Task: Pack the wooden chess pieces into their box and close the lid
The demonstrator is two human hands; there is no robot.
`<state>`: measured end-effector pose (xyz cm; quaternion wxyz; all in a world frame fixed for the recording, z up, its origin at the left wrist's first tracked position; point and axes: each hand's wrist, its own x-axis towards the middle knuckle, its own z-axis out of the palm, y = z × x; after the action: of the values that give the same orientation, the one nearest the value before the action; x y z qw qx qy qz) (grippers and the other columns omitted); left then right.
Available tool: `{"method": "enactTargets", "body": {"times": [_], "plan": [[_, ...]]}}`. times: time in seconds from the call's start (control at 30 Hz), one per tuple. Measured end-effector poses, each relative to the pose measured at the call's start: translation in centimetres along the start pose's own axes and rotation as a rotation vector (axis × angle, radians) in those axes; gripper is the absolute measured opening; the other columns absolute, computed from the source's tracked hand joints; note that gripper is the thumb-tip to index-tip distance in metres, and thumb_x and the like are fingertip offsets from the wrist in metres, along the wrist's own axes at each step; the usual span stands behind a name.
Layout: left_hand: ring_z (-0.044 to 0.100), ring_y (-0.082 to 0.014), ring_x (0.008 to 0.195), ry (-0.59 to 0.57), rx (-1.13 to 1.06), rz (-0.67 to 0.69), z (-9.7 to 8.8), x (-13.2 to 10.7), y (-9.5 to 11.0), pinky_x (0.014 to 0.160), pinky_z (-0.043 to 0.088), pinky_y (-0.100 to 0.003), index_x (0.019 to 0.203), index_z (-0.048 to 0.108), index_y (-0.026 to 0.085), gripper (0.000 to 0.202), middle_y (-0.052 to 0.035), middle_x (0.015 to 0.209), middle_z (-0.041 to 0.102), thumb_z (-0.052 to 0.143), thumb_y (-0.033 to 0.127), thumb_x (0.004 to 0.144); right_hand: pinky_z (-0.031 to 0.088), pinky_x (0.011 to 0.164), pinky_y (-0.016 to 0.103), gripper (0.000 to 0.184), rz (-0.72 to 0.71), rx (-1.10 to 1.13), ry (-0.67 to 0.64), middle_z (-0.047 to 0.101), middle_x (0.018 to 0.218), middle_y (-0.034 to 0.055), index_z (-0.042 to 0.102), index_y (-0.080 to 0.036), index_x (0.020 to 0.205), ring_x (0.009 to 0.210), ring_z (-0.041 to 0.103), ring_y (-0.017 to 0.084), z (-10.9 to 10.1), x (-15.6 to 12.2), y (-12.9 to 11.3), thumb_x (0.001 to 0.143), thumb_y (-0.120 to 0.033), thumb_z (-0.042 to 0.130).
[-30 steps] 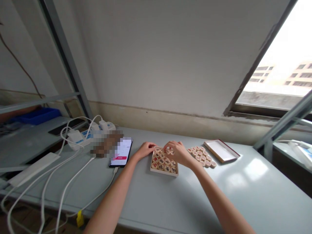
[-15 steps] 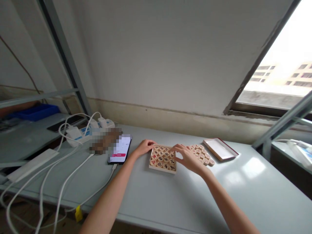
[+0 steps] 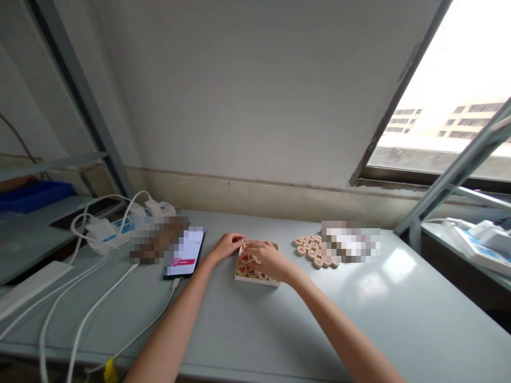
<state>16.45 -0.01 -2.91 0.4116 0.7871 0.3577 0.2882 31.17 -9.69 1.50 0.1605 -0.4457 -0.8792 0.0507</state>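
Note:
A small wooden box (image 3: 255, 277) filled with round chess pieces marked in red and black sits on the grey table (image 3: 279, 330). My left hand (image 3: 225, 246) curls around the box's far left corner. My right hand (image 3: 266, 258) lies across the top of the box, its fingers stretched leftward over the pieces and hiding most of them. To the right of the box, a cluster of several loose round pieces (image 3: 311, 249) lies flat on the table.
A lit phone (image 3: 184, 254) lies left of the box with a white cable leading off the table edge. A power strip and chargers (image 3: 107, 229) sit further left. A blurred patch (image 3: 351, 242) is beside the loose pieces. A metal shelf post (image 3: 447, 181) stands at right.
My right hand has swung from beside the loose pieces back to the left and now covers the box. The left hand has stayed at the box's corner. The view has shifted slightly.

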Motion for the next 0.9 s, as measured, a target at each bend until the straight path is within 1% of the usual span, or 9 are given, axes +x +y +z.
{"method": "enactTargets", "body": {"times": [0.17,0.23,0.33,0.47,0.57,0.63,0.7,0.83,0.9], "plan": [[0.058,-0.0197,0.084,0.011,0.01,-0.025,0.0,0.1,0.2,0.076,0.042,-0.027,0.087,0.064,0.009,0.031,-0.0099,0.089,0.066,0.05,0.027,0.067,0.032,0.075,0.028,0.013,0.095,-0.03,0.057,0.06,0.094,0.0029,0.056,-0.021,0.089,0.088,0.053,0.015,-1.6,-1.1,0.1,0.077,-0.022,0.053],[0.058,-0.0196,0.083,0.009,0.014,-0.033,0.0,0.0,0.3,0.075,0.043,-0.026,0.088,0.064,0.008,0.032,-0.0106,0.09,0.066,0.049,0.026,0.067,0.032,0.074,0.028,0.01,0.138,-0.051,0.069,0.061,0.087,0.0014,0.055,-0.021,0.086,0.08,0.054,0.014,-2.8,-2.4,0.4,0.078,-0.024,0.052],[0.058,-0.0189,0.082,0.0,0.006,-0.05,0.1,0.0,0.4,0.074,0.043,-0.025,0.088,0.064,0.008,0.032,-0.0098,0.09,0.066,0.047,0.025,0.067,0.032,0.074,0.03,0.009,0.193,-0.125,0.055,0.06,0.084,0.0008,0.056,-0.022,0.083,0.077,0.053,0.014,-4.5,-5.5,1.8,0.079,-0.027,0.049],[0.058,-0.0187,0.08,-0.006,-0.001,-0.054,0.1,0.0,0.2,0.072,0.043,-0.026,0.087,0.064,0.009,0.031,-0.0091,0.088,0.066,0.048,0.025,0.067,0.03,0.08,0.036,0.016,0.272,-0.263,0.069,0.059,0.096,0.0048,0.06,-0.023,0.083,0.094,0.049,0.021,-5.0,-9.3,4.7,0.081,-0.023,0.044],[0.058,-0.0184,0.08,0.001,-0.011,-0.046,0.1,0.0,-0.1,0.071,0.043,-0.026,0.088,0.064,0.009,0.031,-0.0086,0.087,0.066,0.048,0.025,0.067,0.031,0.081,0.038,0.017,0.347,-0.274,0.099,0.057,0.102,0.0058,0.061,-0.024,0.088,0.101,0.046,0.023,-4.5,-10.4,5.6,0.08,-0.022,0.045],[0.058,-0.0182,0.079,0.007,-0.015,-0.042,0.2,-0.1,-0.1,0.071,0.043,-0.026,0.089,0.063,0.008,0.031,-0.0091,0.088,0.066,0.048,0.026,0.068,0.032,0.082,0.039,0.018,0.347,-0.218,0.111,0.057,0.103,0.0053,0.06,-0.024,0.091,0.1,0.046,0.022,-4.0,-9.8,4.9,0.079,-0.023,0.047],[0.058,-0.0181,0.078,0.009,-0.011,-0.034,0.2,-0.2,0.0,0.071,0.043,-0.026,0.089,0.064,0.008,0.031,-0.0095,0.089,0.066,0.048,0.025,0.068,0.033,0.084,0.038,0.02,0.296,-0.132,0.104,0.056,0.104,0.0051,0.058,-0.025,0.096,0.098,0.047,0.021,-3.4,-8.4,3.3,0.079,-0.024,0.047],[0.058,-0.0176,0.078,0.019,0.012,-0.023,0.1,-0.3,0.2,0.071,0.043,-0.026,0.087,0.064,0.009,0.029,-0.0087,0.088,0.066,0.048,0.023,0.067,0.034,0.084,0.034,0.026,0.114,-0.007,0.017,0.056,0.106,0.0046,0.055,-0.027,0.104,0.099,0.049,0.019,-1.9,-4.3,-0.4,0.08,-0.023,0.047],[0.058,-0.0173,0.079,0.029,0.023,-0.017,0.2,-0.3,0.2,0.072,0.043,-0.026,0.087,0.064,0.009,0.029,-0.0082,0.087,0.066,0.047,0.023,0.068,0.035,0.083,0.032,0.025,0.014,0.011,-0.042,0.057,0.103,0.0036,0.056,-0.027,0.103,0.097,0.05,0.017,-0.9,-2.4,-1.5,0.08,-0.021,0.047]]}}
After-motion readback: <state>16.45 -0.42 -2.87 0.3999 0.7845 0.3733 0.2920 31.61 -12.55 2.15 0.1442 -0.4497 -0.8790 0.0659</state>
